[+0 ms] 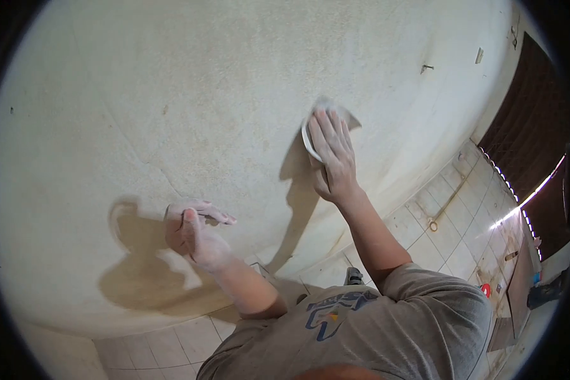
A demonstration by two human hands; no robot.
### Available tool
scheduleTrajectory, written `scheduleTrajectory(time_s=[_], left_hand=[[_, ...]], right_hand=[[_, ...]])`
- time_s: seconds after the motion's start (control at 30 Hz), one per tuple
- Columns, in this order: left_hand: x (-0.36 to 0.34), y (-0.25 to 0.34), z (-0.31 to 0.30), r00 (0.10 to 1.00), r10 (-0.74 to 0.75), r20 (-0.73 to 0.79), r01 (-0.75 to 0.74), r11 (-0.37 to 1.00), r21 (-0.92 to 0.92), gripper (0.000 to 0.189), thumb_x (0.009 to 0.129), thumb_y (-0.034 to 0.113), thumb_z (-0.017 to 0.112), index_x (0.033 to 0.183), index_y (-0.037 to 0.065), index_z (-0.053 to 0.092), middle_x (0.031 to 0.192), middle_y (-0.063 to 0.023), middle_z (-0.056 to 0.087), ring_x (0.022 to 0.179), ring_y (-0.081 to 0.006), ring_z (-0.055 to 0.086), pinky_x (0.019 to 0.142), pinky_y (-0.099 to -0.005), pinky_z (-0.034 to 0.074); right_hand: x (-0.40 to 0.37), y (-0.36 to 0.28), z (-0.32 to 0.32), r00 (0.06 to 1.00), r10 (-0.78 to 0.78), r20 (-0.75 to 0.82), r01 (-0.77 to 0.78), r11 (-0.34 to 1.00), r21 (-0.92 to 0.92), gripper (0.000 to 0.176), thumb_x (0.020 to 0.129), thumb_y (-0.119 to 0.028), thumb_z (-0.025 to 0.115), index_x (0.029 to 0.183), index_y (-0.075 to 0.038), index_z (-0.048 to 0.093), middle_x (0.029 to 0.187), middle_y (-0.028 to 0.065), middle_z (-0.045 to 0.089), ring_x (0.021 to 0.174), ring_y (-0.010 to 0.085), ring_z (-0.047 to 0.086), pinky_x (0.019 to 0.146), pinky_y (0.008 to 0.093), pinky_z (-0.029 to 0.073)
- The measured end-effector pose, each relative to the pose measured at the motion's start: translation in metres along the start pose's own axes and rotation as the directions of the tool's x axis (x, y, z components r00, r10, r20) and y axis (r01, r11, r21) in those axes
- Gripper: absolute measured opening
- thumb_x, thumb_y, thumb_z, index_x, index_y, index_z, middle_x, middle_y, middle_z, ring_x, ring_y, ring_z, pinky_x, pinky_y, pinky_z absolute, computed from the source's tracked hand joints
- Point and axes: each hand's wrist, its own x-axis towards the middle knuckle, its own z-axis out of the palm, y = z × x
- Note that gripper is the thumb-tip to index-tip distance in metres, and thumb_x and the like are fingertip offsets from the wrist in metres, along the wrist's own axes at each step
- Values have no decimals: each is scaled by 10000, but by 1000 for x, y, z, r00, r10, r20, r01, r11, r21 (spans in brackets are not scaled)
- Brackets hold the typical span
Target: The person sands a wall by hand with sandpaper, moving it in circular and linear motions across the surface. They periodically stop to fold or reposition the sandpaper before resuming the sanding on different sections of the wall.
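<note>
My right hand (333,149) lies flat over a folded sheet of sandpaper (323,103), pressing it to the pale wall (234,82). The sheet's grey top corner and curled white edge stick out around my fingers. Lower and to the left, my left hand (199,234) is held in front of the wall, its thumb raised and its fingers stretched out with nothing in them. White dust coats both hands. Their shadows fall on the wall, which shows a thin crack and patchy, rough plaster.
A small fitting (427,68) juts from the wall at upper right. Tiled floor (424,244) runs along the wall's foot, with a long thin rod (453,199) lying on it. A dark shutter (525,107) stands at far right, light showing beneath it. A red round item (486,289) lies nearby.
</note>
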Motion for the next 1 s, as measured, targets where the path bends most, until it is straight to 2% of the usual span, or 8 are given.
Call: scheduleTrajectory(time_s=[0.17, 0.27, 0.4, 0.57, 0.63, 0.73, 0.93, 1.0], left_hand=[[1, 1, 2, 1000, 2, 6, -2, 1000, -16, 337, 969, 266, 573, 797, -24, 581, 558, -99, 525, 398, -196, 486, 410, -317, 426], [-1, 3, 8, 1000, -17, -20, 17, 1000, -5, 333, 966, 257, 577, 780, -18, 587, 553, -101, 529, 401, -195, 487, 416, -324, 429], [-1, -1, 7, 1000, 10, -1, -10, 994, 109, 314, 964, 231, 569, 779, -20, 607, 556, -107, 555, 420, -200, 517, 464, -317, 446], [-2, 23, 31, 994, 59, 94, -70, 991, 113, 289, 955, 201, 557, 790, -29, 619, 580, -114, 582, 453, -211, 553, 503, -303, 455], [-8, 31, 35, 995, 41, 93, -47, 997, 62, 275, 941, 199, 564, 786, -22, 617, 603, -110, 580, 454, -214, 546, 491, -310, 453], [-19, 31, 20, 980, -173, 101, 185, 975, -120, 366, 979, 357, 564, 845, 24, 636, 620, -120, 588, 494, -242, 547, 483, -380, 454], [-26, -7, 6, 961, -277, 13, 278, 960, -22, 332, 993, 345, 521, 824, 73, 607, 617, -83, 558, 496, -211, 511, 470, -341, 396], [-37, -1, 23, 973, -220, -64, 214, 972, -100, 309, 952, 317, 535, 808, 47, 576, 634, -84, 538, 484, -192, 490, 461, -323, 401]], right_hand=[[33, -17, -8, 997, 70, -42, -66, 994, 93, 685, 839, -78, 513, 1521, -25, 498, 1618, 194, 426, 1517, 426, 357, 1232, 575, 274], [-4, -15, -10, 994, 68, 83, -77, 992, 103, 684, 839, -76, 523, 1521, -25, 501, 1613, 200, 432, 1516, 433, 356, 1228, 584, 277], [-53, 8, -4, 995, 58, 83, -58, 998, 7, 672, 859, -127, 547, 1520, -18, 501, 1604, 206, 445, 1516, 436, 357, 1227, 585, 278], [18, -3, -16, 998, 67, 4, -67, 993, 93, 805, 768, -50, 605, 1557, -39, 448, 1659, 178, 363, 1552, 432, 273, 1244, 582, 245], [55, -9, -26, 998, 55, -29, -51, 989, 138, 834, 756, -20, 594, 1571, -44, 424, 1673, 160, 341, 1559, 430, 253, 1251, 583, 230], [65, -9, -24, 998, 53, -24, -48, 984, 173, 834, 761, -14, 577, 1577, -46, 410, 1675, 147, 339, 1560, 424, 252, 1253, 585, 228], [-55, 3, -2, 989, 1, 151, -37, 972, 234, 706, 839, -92, 552, 1541, -71, 486, 1637, 128, 418, 1523, 366, 364, 1246, 515, 289], [-72, 17, -4, 984, -25, 175, -12, 978, 207, 674, 862, -116, 557, 1533, -77, 502, 1629, 120, 433, 1515, 340, 386, 1240, 501, 308]])
